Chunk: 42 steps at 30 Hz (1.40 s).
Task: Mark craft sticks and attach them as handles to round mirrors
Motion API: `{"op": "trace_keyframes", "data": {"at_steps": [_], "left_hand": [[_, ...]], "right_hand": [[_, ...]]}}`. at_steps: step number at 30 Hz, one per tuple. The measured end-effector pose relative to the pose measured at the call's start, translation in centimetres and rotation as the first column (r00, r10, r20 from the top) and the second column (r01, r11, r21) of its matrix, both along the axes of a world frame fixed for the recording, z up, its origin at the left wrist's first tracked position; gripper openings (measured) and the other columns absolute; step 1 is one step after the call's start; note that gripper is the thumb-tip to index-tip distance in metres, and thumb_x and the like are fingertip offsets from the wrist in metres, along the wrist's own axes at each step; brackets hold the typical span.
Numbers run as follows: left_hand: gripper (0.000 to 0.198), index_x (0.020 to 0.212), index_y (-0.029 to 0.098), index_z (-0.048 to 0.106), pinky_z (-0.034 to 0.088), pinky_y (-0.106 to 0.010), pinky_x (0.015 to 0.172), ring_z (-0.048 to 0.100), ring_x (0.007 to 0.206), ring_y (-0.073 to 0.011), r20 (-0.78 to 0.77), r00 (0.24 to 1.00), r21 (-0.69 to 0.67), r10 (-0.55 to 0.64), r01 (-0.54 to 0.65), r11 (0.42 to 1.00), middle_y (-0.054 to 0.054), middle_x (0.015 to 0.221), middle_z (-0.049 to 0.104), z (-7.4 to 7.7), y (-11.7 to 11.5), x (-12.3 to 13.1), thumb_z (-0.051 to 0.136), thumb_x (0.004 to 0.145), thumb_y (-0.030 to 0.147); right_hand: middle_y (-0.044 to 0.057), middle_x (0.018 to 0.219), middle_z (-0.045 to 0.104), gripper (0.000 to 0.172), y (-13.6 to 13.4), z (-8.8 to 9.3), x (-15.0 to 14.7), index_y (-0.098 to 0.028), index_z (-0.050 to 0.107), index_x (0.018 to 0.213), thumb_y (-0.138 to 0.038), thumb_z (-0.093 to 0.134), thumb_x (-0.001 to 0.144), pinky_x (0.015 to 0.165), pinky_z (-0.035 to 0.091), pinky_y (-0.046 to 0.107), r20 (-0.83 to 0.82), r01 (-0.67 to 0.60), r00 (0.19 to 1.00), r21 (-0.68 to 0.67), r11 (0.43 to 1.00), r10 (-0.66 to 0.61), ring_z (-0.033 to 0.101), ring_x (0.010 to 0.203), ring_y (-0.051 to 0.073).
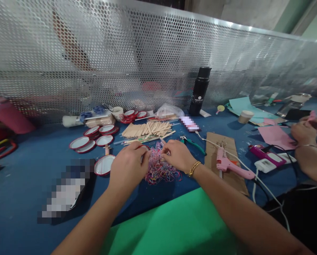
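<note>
A heap of small coloured rubber bands (pixel 161 169) lies on the blue table (pixel 28 177) in front of me. My left hand (pixel 128 165) is closed in a pinch at the heap's left side. My right hand (pixel 176 156), with a gold bracelet on its wrist, pinches at the heap's upper right. What each pinch holds is too small to name. Just behind the hands lies a pile of wooden craft sticks (pixel 147 129). A round red-rimmed lid (pixel 104 165) rests left of my left hand.
Several more red-rimmed lids (pixel 94 138) lie at the back left. A pink glue gun (pixel 229 164) rests on cardboard (pixel 224 141) to the right, near green pliers (pixel 193 143) and a black bottle (pixel 199 91). A green sheet (pixel 174 223) covers the near edge. Another person's hands (pixel 305 132) work at far right. A perforated metal screen (pixel 158 53) closes the back.
</note>
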<state>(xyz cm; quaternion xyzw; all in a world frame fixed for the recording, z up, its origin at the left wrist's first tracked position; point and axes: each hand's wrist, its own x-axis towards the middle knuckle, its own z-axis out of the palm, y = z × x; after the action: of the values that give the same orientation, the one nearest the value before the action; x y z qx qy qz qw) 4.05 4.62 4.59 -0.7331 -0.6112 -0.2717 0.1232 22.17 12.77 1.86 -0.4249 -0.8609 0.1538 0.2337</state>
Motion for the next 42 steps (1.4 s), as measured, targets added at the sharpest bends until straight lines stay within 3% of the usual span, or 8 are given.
{"op": "trace_keyframes", "data": {"at_steps": [8,19,21,25,30,33,36,42], "left_hand": [[0.014,0.091,0.020,0.075,0.054,-0.041,0.087,0.068,0.098,-0.0271,0.151,0.985,-0.057,-0.084,0.094,0.994,-0.010,0.106,0.070,-0.4,0.3,0.2,0.062,0.092,0.022],[0.017,0.079,0.021,0.073,0.052,-0.039,0.088,0.067,0.096,-0.0241,0.384,0.915,-0.063,-0.125,0.161,0.985,-0.007,0.098,0.072,-0.8,0.8,0.3,0.059,0.090,0.024],[0.016,0.077,0.020,0.070,0.051,-0.040,0.088,0.066,0.094,-0.0245,0.387,0.917,-0.084,-0.096,0.139,0.987,-0.008,0.097,0.071,-0.6,0.7,0.3,0.060,0.089,0.024],[0.017,0.074,0.020,0.068,0.049,-0.040,0.089,0.065,0.094,-0.0246,0.385,0.921,-0.114,-0.056,0.107,0.988,-0.007,0.094,0.069,-0.2,0.6,0.2,0.059,0.088,0.022],[0.017,0.073,0.021,0.067,0.049,-0.038,0.086,0.064,0.094,-0.0244,0.399,0.915,-0.080,-0.053,0.092,0.993,-0.007,0.094,0.069,0.2,0.8,-0.3,0.059,0.088,0.023],[0.016,0.074,0.021,0.067,0.049,-0.037,0.086,0.064,0.097,-0.0243,0.428,0.899,-0.060,-0.091,0.129,0.990,-0.007,0.096,0.069,0.4,0.7,-0.2,0.060,0.088,0.026],[0.017,0.078,0.022,0.069,0.050,-0.037,0.086,0.063,0.098,-0.0248,0.471,0.867,-0.021,-0.166,0.199,0.980,-0.007,0.096,0.069,0.4,0.5,0.1,0.059,0.089,0.029],[0.006,0.085,0.024,0.063,0.048,-0.042,0.086,0.061,0.093,-0.0252,0.629,0.769,-0.024,-0.109,0.160,0.987,-0.006,0.094,0.067,0.0,1.2,-0.8,0.056,0.085,0.024]], "right_hand": [[0.001,0.079,0.068,0.008,-0.1,0.2,0.0,-0.018,0.070,0.077,-0.013,0.072,0.083,0.072,0.046,0.026,-0.406,-0.140,0.910,-0.114,0.984,0.083,0.060,0.075,0.014],[0.000,0.075,0.066,0.004,-1.0,0.6,-0.7,-0.019,0.071,0.076,-0.018,0.073,0.079,0.070,0.043,0.028,-0.541,-0.155,0.839,-0.123,0.980,0.065,0.057,0.073,0.015],[0.000,0.074,0.064,0.005,-1.0,0.7,-0.6,-0.019,0.068,0.076,-0.023,0.070,0.079,0.071,0.042,0.029,-0.613,-0.256,0.789,-0.251,0.934,0.051,0.055,0.071,0.015],[0.000,0.075,0.058,0.010,-1.1,1.4,-0.4,-0.020,0.061,0.069,-0.028,0.064,0.074,0.073,0.042,0.031,-0.772,-0.550,0.636,-0.441,0.709,0.014,0.052,0.075,0.016],[0.002,0.080,0.062,0.010,-1.6,2.6,0.3,-0.022,0.062,0.069,-0.029,0.066,0.076,0.089,0.046,0.037,-0.930,-0.811,0.358,-0.264,0.522,0.086,0.057,0.086,0.019],[0.001,0.079,0.066,0.013,-1.7,2.5,0.4,-0.023,0.072,0.092,-0.032,0.067,0.085,0.089,0.051,0.037,-0.932,-0.853,0.329,-0.224,0.471,0.152,0.062,0.081,0.017],[0.000,0.085,0.070,0.023,-1.3,1.9,0.3,-0.025,0.075,0.110,-0.034,0.064,0.092,0.074,0.057,0.031,-0.858,-0.794,0.457,-0.274,0.542,0.236,0.065,0.070,0.012],[0.003,0.108,0.073,0.056,0.0,1.1,1.1,-0.028,0.065,0.134,-0.033,0.081,0.080,0.062,0.059,0.029,-0.711,-0.507,0.673,-0.242,0.827,0.204,0.067,0.062,0.010]]}}
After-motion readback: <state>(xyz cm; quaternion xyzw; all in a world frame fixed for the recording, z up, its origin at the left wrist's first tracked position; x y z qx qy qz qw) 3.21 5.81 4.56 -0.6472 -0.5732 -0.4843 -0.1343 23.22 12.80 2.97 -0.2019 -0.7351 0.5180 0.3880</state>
